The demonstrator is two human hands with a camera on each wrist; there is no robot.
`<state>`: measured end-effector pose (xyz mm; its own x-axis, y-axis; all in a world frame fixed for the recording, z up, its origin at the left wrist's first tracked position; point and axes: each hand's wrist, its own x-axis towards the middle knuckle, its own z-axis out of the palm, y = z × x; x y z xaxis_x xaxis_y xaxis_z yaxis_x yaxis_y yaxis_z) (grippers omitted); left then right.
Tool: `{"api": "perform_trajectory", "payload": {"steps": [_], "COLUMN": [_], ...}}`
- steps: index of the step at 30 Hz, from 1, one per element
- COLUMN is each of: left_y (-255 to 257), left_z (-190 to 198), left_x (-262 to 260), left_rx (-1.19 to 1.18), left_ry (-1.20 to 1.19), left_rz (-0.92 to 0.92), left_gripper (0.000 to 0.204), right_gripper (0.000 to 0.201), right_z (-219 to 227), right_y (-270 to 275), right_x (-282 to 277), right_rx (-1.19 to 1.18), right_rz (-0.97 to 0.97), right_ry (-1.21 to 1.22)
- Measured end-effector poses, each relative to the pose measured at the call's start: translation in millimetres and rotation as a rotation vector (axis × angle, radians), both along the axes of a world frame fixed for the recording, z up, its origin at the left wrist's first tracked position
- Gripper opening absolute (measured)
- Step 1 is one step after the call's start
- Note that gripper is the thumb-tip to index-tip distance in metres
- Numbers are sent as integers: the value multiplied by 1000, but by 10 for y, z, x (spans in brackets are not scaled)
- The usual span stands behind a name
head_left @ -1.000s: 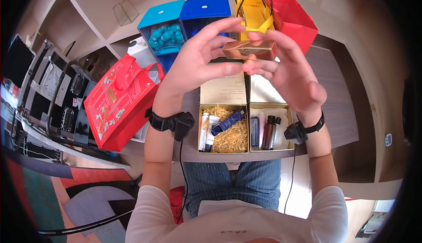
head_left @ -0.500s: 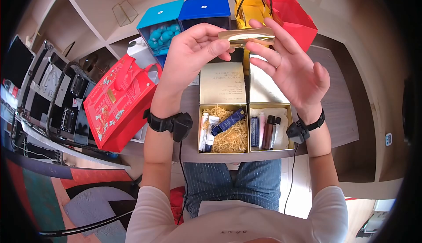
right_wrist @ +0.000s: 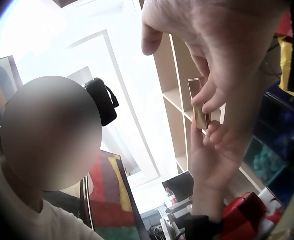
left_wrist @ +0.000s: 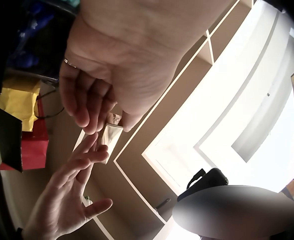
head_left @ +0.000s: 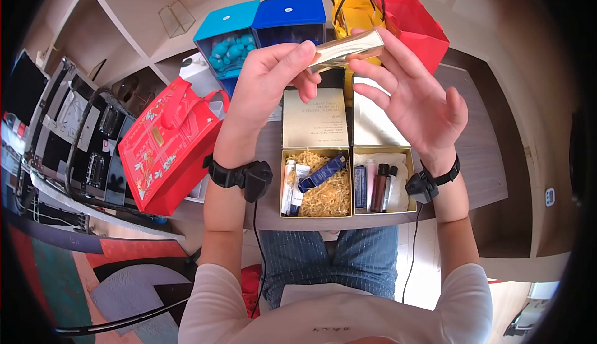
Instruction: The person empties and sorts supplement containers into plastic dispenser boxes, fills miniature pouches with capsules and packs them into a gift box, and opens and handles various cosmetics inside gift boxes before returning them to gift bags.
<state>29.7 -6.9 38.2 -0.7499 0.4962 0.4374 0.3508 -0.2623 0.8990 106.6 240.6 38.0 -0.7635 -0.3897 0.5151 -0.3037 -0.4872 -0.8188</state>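
A shiny gold rectangular box [head_left: 348, 50] is held up above the table, tilted with its right end higher. The left hand [head_left: 270, 79] pinches its left end between thumb and curled fingers, as the left wrist view also shows. Beside its right end is the right hand [head_left: 416, 95], fingers extended and touching the box [right_wrist: 199, 102], thumb apart. Below the hands stand two open gold boxes: one with straw-like filler [head_left: 323, 195], white tubes [head_left: 293, 188] and a dark blue item [head_left: 322, 173], the other with dark bottles [head_left: 380, 187].
A red patterned bag [head_left: 165, 148] stands at the left. Behind are a teal container [head_left: 229, 20], a blue container [head_left: 289, 11], a yellow bag [head_left: 356, 13] and a red bag [head_left: 420, 27]. Shelves surround the grey table [head_left: 472, 151].
The left hand has turned the gold box, and its right end has risen. The right hand's fingers have moved from around the box to a looser, more extended touch.
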Motion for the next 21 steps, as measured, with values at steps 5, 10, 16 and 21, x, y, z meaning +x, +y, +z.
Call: {"api": "perform_trajectory", "payload": {"steps": [5, 10, 16, 21], "left_y": [3, 28, 44, 1], "left_z": [-23, -26, -34, -41], "left_x": [-36, -37, -27, -59], "left_rx": [-17, 17, 144, 122], "left_ry": [68, 116, 99, 208], "left_rz": [-27, -4, -21, 31], "left_gripper": [35, 34, 31, 45], "right_gripper": [105, 103, 105, 97], "right_z": [-42, -22, -6, -22], "right_y": [36, 42, 37, 42], "right_x": [-46, -47, -26, -37], "right_rx": [-69, -42, 28, 38], "right_rz": [70, 62, 0, 10], "right_ry": [63, 88, 122, 169]}}
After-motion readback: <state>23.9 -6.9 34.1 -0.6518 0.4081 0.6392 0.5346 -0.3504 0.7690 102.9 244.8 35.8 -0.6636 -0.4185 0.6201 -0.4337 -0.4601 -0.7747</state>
